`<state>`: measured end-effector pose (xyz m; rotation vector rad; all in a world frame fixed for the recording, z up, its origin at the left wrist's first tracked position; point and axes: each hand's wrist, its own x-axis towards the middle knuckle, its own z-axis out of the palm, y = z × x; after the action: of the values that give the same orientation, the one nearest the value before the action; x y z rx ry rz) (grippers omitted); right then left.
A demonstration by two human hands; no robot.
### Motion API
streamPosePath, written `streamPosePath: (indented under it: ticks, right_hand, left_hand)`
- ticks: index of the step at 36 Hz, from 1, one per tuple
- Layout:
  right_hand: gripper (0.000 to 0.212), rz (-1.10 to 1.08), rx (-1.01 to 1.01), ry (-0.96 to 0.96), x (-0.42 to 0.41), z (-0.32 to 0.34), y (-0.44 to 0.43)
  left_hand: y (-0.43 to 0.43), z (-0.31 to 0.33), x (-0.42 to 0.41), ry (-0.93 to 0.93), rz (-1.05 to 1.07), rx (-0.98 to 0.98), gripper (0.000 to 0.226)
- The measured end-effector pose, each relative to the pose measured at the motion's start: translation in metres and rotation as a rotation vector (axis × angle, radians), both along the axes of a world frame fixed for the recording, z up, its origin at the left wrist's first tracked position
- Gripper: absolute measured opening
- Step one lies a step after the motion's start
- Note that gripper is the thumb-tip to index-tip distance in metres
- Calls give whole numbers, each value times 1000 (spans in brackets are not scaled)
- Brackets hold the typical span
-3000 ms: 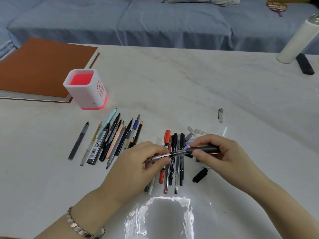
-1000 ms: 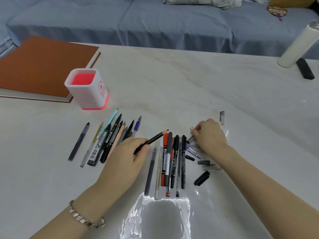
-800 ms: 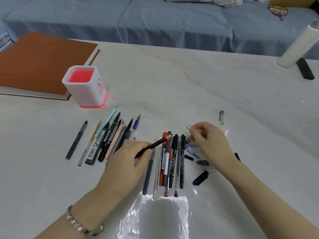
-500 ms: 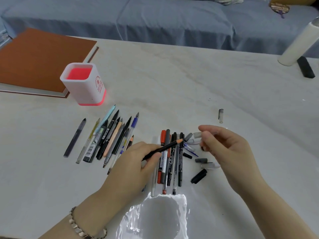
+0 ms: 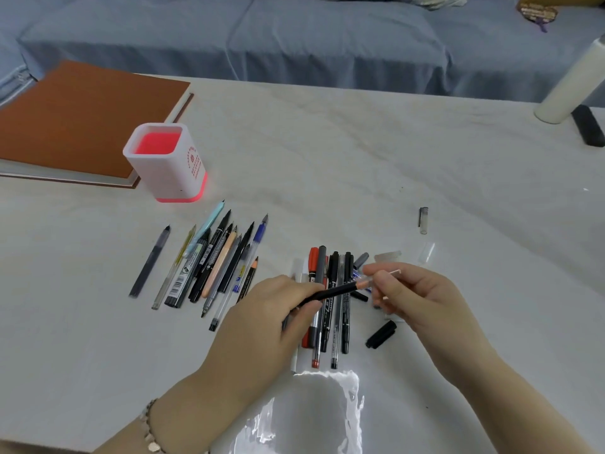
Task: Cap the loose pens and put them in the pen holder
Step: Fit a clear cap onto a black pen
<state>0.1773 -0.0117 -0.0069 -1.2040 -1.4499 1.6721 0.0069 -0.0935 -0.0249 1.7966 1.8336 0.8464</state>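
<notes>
since half a second ago the right hand (image 5: 422, 296) has brought a clear cap (image 5: 383, 276) in to the tip of the black pencil (image 5: 334, 292) pinched in the left hand (image 5: 268, 317); a second ago that hand was out at the cap pile and the pencil was just being lifted. tip and cap now meet or nearly so, can't tell if it's seated. means: capping step under way, nothing in the pen holder (image 5: 167, 162) yet as far as its red inside shows.

both hands closed, left clamped on the pencil shaft, right fingers pinched on the cap.

pencil: thin, matte black, bare wood cone at the tip. cap: small see-through plastic tube, hard to read. holder: white squarish plastic cup with rounded corners, red base, far left. uncapped pens (image 5: 212, 260) fanned out left, capped pens (image 5: 330, 309) in a row under the hands, loose caps (image 5: 381, 334) to the right. table (image 5: 360, 158) pale, marble-like, glossy.
</notes>
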Motion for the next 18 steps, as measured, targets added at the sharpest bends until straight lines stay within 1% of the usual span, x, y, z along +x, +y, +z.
streamPosePath:
  ticks: [3,8,10,12,14,16,18]
  right_hand:
    - [16,27,-7,-2,0,-1,-2]
    - [20,32,0,23,-2,-1,-4]
    - [20,14,-4,50,-2,0,-5]
    - [16,12,-1,66,-1,1,-5]
    - [13,27,17,54,0,1,-5]
    - [16,30,46,21,-1,1,-5]
    - [19,-2,62,-2,0,0,-3]
  left_hand:
    - [-1,0,0,42,-6,31,33]
    - [2,2,5,14,-41,53,33]
    - [4,3,7,-55,-45,38,33]
    - [6,5,9,-158,-47,-16,29]
    - [6,4,9,-192,-37,-36,29]
    - [5,0,6,-161,6,-35,30]
    - [3,-6,0,-70,97,-51,28]
